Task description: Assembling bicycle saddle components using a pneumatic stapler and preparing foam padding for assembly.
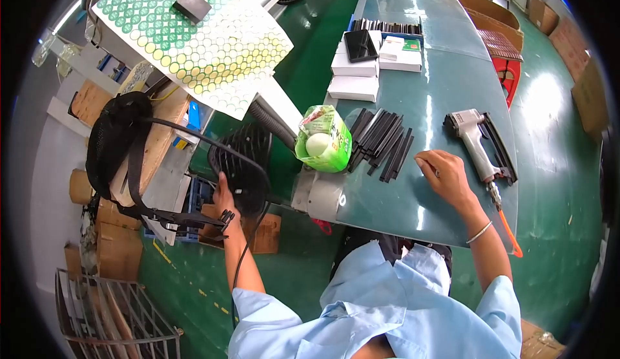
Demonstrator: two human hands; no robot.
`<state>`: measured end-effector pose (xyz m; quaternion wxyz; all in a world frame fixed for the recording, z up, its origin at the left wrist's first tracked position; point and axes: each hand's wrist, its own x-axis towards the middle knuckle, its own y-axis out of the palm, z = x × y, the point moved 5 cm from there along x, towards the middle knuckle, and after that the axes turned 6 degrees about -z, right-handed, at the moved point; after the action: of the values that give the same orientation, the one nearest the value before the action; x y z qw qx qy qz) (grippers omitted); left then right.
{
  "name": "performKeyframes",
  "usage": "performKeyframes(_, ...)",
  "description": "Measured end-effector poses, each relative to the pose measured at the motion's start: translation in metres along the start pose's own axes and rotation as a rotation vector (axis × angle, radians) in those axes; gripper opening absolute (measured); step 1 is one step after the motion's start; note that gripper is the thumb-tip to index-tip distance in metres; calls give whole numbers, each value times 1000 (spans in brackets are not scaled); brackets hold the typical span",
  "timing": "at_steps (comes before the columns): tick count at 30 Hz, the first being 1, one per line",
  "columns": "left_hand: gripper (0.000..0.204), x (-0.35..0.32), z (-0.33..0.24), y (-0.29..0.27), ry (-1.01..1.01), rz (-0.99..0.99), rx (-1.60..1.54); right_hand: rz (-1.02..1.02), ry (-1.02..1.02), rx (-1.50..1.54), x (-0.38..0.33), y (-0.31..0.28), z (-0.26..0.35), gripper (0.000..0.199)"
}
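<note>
My left hand [224, 199] is closed at the lower edge of a black slatted panel [240, 162], perhaps a chair back; most of its fingers are hidden. On the green-topped table [381, 207], my right hand [447, 179] rests with its fingers curled in. A small dark spot shows at those fingers, too small to name. Left of this hand lies a loose pile of black strips [380, 138]. To its right a grey pneumatic stapler [476, 140] lies on its side, with an orange air hose [509, 233] running off the table edge.
A green plastic packet [339, 146] and a white roll [327, 195] stand at the table's left corner. Farther back are white boxes [354, 89] with a black phone-like device [360, 46]. A black bag [119, 146] with a hanging strap and cable is at the left.
</note>
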<state>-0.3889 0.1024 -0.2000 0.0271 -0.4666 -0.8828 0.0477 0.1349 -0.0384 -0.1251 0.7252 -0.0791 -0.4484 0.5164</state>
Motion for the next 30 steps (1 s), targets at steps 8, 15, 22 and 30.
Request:
performKeyframes(8,65,32,-22,73,90,83,5,-5,64,94,29,22,-15,14)
performKeyframes(15,36,-13,-9,49,327,-190,-190,-90,407,425,41,58,-66,22)
performKeyframes(22,20,-166,21,37,522,-86,184,-60,614,551,37,49,-87,23)
performKeyframes(30,10,-285,-71,162,1030,525,141,-89,672,636,33,51,-88,24)
